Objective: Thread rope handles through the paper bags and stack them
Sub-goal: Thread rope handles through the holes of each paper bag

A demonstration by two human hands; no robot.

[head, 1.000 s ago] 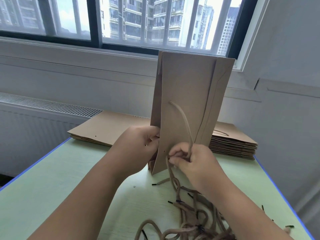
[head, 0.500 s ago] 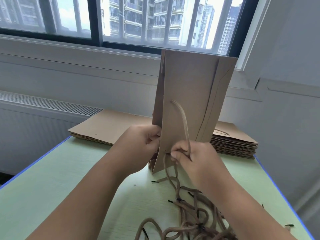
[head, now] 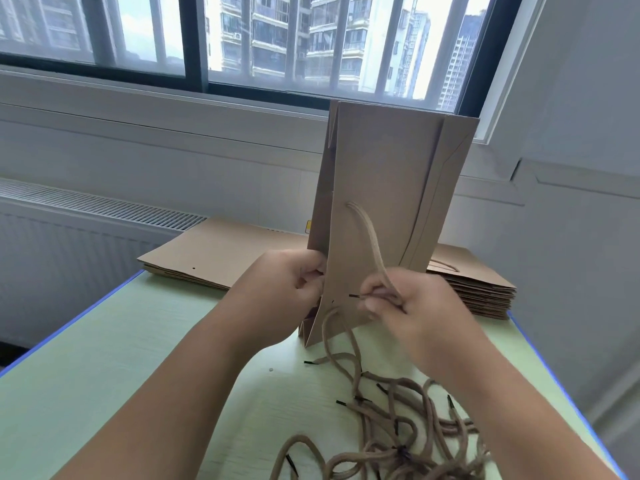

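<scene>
Fingers (head: 373,308) of the right hand (head: 415,303) pinch the black-tipped end of a tan braided rope handle (head: 372,237) beside a small hole low on the folded brown kraft-paper bag (head: 388,168), which stands upright on the pale green table (head: 138,341); the left hand (head: 284,289) grips the bag's left edge, with loose tan ropes (head: 398,427) lying in front and stacks of flat bags (head: 221,251) behind

One wide-angle camera is riding on the head, looking forward and down along both forearms onto the table (head: 121,358) and facing the window (head: 242,36) that is running across the top. It is sitting close: left hand (head: 287,289) and right hand (head: 408,303) are filling mid-frame at the upright paper bag (head: 381,188), rope handle (head: 371,237) in front. Only this view is running
</scene>
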